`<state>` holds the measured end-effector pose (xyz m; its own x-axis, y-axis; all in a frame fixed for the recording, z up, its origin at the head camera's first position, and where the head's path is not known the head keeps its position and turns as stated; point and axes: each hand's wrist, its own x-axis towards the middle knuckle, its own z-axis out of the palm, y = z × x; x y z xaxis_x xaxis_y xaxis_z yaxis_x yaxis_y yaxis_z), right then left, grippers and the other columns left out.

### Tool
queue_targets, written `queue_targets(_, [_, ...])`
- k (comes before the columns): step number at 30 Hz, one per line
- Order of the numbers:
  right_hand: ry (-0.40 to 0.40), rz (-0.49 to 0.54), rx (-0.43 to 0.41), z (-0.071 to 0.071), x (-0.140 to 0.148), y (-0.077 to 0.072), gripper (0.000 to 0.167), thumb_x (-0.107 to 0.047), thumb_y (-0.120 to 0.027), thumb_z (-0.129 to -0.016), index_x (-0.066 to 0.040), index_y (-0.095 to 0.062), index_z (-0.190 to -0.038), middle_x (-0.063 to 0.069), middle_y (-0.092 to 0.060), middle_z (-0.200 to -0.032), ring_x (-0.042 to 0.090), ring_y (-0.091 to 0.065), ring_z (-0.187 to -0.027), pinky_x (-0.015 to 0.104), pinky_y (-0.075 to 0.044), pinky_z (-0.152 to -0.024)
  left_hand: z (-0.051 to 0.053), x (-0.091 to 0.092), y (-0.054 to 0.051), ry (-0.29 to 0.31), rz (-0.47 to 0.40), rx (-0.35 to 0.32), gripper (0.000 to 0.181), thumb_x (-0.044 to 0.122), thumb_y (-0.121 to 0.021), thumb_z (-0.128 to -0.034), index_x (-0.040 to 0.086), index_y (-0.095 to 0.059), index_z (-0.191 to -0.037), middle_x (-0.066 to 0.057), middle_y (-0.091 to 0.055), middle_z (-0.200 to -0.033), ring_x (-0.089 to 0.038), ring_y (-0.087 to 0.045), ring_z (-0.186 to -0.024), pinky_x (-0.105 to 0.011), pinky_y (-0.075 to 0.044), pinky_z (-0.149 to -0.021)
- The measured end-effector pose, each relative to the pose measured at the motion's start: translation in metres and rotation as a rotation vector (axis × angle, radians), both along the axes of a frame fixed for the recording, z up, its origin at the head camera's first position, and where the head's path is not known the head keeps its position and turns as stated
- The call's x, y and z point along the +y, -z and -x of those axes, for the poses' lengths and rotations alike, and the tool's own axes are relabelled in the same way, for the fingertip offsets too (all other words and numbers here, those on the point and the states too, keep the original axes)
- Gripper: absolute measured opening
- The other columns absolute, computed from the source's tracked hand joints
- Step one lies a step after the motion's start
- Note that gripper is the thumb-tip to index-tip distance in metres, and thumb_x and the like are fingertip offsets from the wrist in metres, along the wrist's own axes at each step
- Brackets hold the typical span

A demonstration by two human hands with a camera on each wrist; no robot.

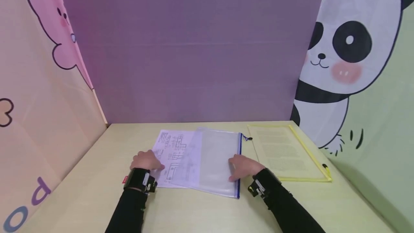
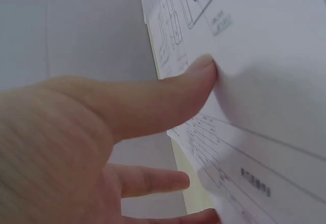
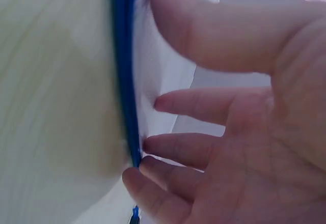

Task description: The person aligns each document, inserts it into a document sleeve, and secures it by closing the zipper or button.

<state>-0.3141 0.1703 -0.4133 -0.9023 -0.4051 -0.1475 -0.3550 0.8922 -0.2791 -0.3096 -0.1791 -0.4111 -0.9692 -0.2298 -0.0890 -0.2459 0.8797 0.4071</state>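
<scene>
A white sheet of paper (image 1: 164,146) with printed technical drawings lies on the table. The right part of the sheet shows through a clear zip folder (image 1: 216,154) with a blue zipper edge (image 3: 125,76). My left hand (image 1: 146,161) rests at the sheet's left edge. In the left wrist view its thumb (image 2: 196,79) presses on the printed face, and its other fingers reach toward the edge. My right hand (image 1: 244,167) lies at the folder's zipper side. Its fingers are spread in the right wrist view, their tips touching the plastic beside the zipper.
A yellow-edged clear folder (image 1: 310,181) holding a printed page lies to the right on the table (image 1: 194,213). A dark zipper pull (image 1: 248,138) hangs off the blue zipper's far end. A purple backdrop (image 1: 200,53) stands behind, with patterned panels at both sides.
</scene>
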Motion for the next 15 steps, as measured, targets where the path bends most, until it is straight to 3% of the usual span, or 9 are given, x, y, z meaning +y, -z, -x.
queue_targets(7, [0.002, 0.042, -0.010, 0.0003, 0.0038, -0.0020, 0.060, -0.005, -0.081, -0.081, 0.000, -0.060, -0.137, 0.025, -0.053, -0.141, 0.043, -0.045, -0.136, 0.055, -0.035, -0.113, 0.0010, -0.0075, 0.0022, 0.021, -0.075, 0.020, 0.052, 0.025, -0.086, -0.0768, -0.011, -0.060, -0.104, -0.017, -0.061, -0.083, -0.032, -0.060, -0.074, -0.039, -0.049, -0.059])
queue_targets(12, [0.001, 0.028, 0.003, 0.0036, 0.0051, 0.0002, 0.054, 0.007, -0.071, -0.084, -0.004, -0.064, -0.136, 0.021, -0.056, -0.140, 0.038, -0.048, -0.134, 0.051, -0.039, -0.112, 0.0033, -0.0079, 0.0057, 0.029, -0.159, 0.012, 0.055, 0.019, -0.084, -0.0792, -0.015, -0.054, -0.111, -0.020, -0.061, -0.084, -0.031, -0.062, -0.072, -0.035, -0.049, -0.059])
queue_targets(15, [-0.008, 0.039, 0.004, 0.0041, 0.0064, 0.0012, 0.050, 0.001, -0.071, -0.088, -0.004, -0.063, -0.137, 0.023, -0.054, -0.142, 0.040, -0.045, -0.137, 0.053, -0.037, -0.113, 0.0061, -0.0082, 0.0076, 0.016, -0.174, 0.008, 0.059, 0.016, -0.082, -0.0799, -0.016, -0.048, -0.116, -0.022, -0.059, -0.087, -0.033, -0.062, -0.075, -0.038, -0.051, -0.062])
